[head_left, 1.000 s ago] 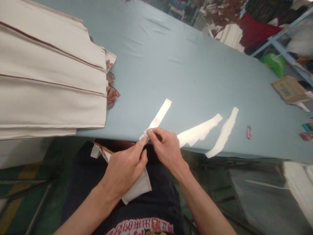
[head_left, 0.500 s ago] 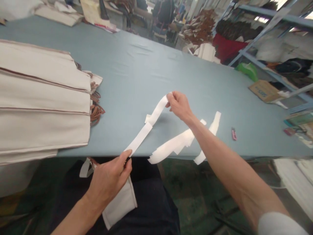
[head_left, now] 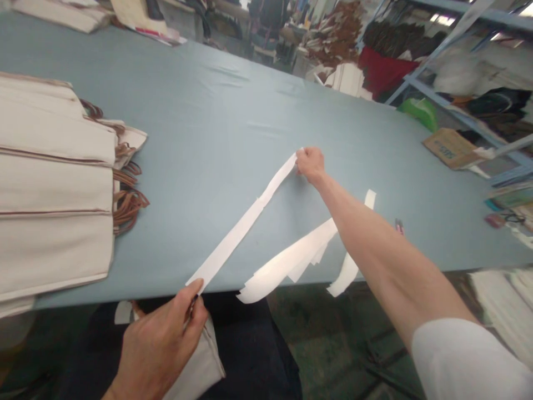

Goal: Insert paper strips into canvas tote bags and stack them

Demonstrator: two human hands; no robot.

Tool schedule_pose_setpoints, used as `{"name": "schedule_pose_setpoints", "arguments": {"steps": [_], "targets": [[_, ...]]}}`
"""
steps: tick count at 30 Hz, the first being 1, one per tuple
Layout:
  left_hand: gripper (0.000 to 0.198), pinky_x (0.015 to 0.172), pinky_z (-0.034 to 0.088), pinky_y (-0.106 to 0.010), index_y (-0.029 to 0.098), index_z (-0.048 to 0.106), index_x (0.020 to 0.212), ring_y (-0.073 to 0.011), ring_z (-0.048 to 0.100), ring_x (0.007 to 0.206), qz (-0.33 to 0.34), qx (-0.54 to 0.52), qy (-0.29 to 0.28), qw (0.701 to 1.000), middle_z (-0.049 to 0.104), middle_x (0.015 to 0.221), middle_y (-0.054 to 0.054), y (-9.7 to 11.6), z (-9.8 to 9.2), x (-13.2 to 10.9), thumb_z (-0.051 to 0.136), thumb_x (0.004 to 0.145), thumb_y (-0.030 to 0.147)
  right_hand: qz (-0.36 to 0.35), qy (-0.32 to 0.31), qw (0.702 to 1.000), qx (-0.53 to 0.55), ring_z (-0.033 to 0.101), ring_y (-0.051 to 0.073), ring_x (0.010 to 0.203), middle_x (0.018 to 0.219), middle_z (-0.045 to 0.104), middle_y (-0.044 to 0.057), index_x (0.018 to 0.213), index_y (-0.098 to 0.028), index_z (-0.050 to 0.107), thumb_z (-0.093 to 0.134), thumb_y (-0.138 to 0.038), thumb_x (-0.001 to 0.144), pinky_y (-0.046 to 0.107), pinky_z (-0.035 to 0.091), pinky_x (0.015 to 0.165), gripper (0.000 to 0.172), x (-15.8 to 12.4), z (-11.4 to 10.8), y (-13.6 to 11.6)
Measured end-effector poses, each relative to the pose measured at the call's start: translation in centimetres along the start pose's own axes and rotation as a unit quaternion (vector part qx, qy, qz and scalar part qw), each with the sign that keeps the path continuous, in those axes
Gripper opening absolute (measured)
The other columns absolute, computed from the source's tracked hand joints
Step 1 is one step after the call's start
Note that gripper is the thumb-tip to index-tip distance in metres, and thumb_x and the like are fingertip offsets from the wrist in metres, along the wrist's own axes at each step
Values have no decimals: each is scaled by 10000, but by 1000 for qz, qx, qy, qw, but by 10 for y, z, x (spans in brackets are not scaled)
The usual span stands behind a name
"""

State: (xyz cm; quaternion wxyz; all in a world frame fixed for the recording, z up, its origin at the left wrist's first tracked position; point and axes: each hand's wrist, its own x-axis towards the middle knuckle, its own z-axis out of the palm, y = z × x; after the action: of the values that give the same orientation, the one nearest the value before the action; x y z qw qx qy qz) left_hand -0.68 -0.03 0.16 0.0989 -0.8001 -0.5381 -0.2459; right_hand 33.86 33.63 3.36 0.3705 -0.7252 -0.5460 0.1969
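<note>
A long white strip (head_left: 237, 234) stretches diagonally between my two hands, with a slight kink partway along. My left hand (head_left: 162, 339) pinches its near end at the table's front edge. At the far end, over the table, my right hand (head_left: 310, 162) is closed on the strip. Below my left hand a cream fabric piece (head_left: 204, 361) hangs over my lap; whether the hand also grips it I cannot tell. Under my right forearm lie a fanned stack of white strips (head_left: 287, 253) and another white strip (head_left: 350, 266), both overhanging the front edge.
Cream fabric bags (head_left: 54, 183) with brown cords (head_left: 129, 208) lie at the left of the blue-grey table (head_left: 200, 122). A small pink tool (head_left: 399, 226) lies right of my forearm. Beyond stand a cardboard box (head_left: 449, 147) and blue shelving (head_left: 441, 94).
My hands have drawn apart: the left came nearer and leftward, the right went farther away. The strip, looped and folded before, is now pulled nearly straight. The view has shifted somewhat.
</note>
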Motion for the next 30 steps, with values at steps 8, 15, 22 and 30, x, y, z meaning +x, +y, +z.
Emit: {"name": "schedule_pose_setpoints", "arguments": {"steps": [8,15,22,30], "targets": [[273,509,452,-345,182,688,1146,-202,729,438,-11,-2,1,1000,756,587,48,1,-1,0,417,1123,214,161,33,983,85,729,269,1160,1375,699,117,1384,-174,672,718,-384,1070,483,648,975,381,11,8,10],[290,553,470,-314,209,727,1111,-197,737,446,-40,-14,-19,999,758,575,55,3,-2,1,438,1087,210,194,60,961,187,727,270,1163,1385,694,118,1393,-177,667,719,-384,1070,481,649,973,387,4,-11,-3],[426,534,493,-286,173,622,1422,-220,800,553,-139,-188,-109,966,745,593,87,-9,-1,-5,466,1075,366,103,43,957,269,634,88,632,823,689,-15,931,-147,678,651,-321,1114,221,589,619,254,-44,-48,-67],[613,571,456,-264,139,558,1545,-216,705,524,-246,-307,-111,913,581,510,118,-14,-19,-13,564,1013,444,-12,-107,935,337,522,43,450,597,581,-97,754,-208,547,774,-417,1024,140,503,464,410,-168,-65,-159]]}}
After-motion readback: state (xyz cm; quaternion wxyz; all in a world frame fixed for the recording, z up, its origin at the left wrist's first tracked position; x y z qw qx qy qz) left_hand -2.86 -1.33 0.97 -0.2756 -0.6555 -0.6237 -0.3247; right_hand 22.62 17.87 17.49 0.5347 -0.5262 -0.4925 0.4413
